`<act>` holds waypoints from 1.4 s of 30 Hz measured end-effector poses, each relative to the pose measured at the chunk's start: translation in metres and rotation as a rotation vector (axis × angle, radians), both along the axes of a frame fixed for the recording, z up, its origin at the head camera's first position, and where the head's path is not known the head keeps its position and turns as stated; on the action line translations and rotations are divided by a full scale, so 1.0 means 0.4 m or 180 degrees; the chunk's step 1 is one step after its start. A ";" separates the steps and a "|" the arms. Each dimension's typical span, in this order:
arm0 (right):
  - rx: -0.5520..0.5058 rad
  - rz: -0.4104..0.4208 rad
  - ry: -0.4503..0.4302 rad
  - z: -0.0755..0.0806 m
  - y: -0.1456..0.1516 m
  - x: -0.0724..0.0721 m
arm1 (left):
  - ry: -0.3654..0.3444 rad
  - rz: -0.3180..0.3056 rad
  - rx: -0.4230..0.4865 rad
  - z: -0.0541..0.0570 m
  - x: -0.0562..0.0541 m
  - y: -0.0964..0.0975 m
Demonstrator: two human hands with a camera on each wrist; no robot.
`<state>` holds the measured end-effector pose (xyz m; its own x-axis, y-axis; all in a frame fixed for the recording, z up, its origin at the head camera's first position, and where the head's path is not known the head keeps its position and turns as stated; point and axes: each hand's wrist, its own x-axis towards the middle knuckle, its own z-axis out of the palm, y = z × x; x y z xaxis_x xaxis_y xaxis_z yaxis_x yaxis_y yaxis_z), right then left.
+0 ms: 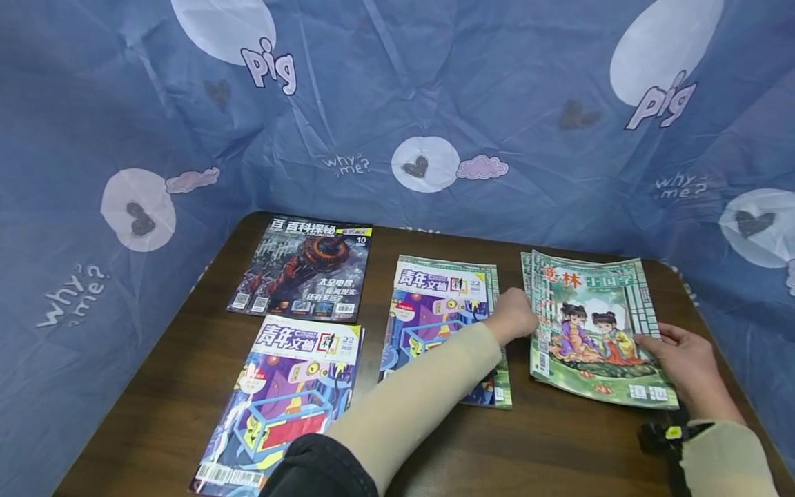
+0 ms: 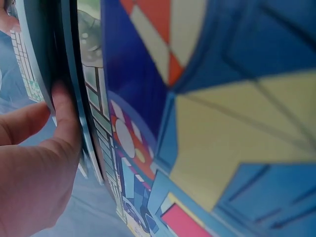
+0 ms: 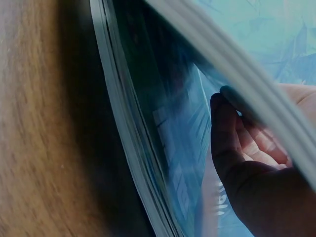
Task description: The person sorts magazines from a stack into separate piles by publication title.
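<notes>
A green magazine (image 1: pixel 596 331) with two cartoon children on its cover lies over at least one other magazine at the table's right side. My right hand (image 1: pixel 689 359) grips its right edge, thumb over the cover. In the right wrist view, that edge is raised above the magazine beneath (image 3: pixel 143 163), with a gap between them. My left hand (image 1: pixel 514 317) pinches the left edge, as the left wrist view shows with thumb and index finger at the edge. Left of that hand, a purple-and-blue magazine (image 1: pixel 422 304) lies on another green one (image 1: pixel 503 386), partly hidden by my left forearm.
On the table's left lie a dark magazine (image 1: pixel 304 269) with an orange machine on it and, nearer me, another purple-and-blue magazine (image 1: pixel 279 400). Brown wood (image 1: pixel 155 386) shows around them. A blue printed cloth (image 1: pixel 348 117) hangs behind the table and at its sides.
</notes>
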<state>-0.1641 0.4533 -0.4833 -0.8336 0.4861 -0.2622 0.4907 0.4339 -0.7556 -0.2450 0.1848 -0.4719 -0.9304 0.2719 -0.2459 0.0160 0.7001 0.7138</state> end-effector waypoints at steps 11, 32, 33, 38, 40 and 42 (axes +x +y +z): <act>0.0046 -0.0037 -0.0142 0.002 0.005 -0.006 | 0.0196 -0.0198 -0.0174 0.004 -0.001 -0.010; -0.0018 -0.0335 -0.0055 0.010 0.016 0.027 | 0.0109 -0.0246 0.0148 -0.006 -0.002 -0.024; 0.0009 -0.0326 -0.0013 0.013 0.013 0.028 | 0.0082 -0.0239 0.0201 -0.007 -0.002 -0.027; 0.0051 -0.0343 0.0089 0.028 -0.010 0.028 | -0.0026 -0.0221 0.0338 -0.009 -0.004 -0.043; 0.0029 -0.0329 0.0128 0.032 -0.018 0.028 | -0.0016 -0.0231 0.0366 -0.005 -0.002 -0.050; -0.0045 -0.0337 0.0183 0.036 -0.027 0.025 | 0.0023 -0.0257 0.0404 0.003 -0.001 -0.058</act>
<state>-0.1539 0.4426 -0.4689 -0.7916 0.5689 -0.2230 0.4890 0.3710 -0.7895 -0.2452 0.1616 -0.4707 -0.9059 0.3744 -0.1981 0.0741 0.6006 0.7961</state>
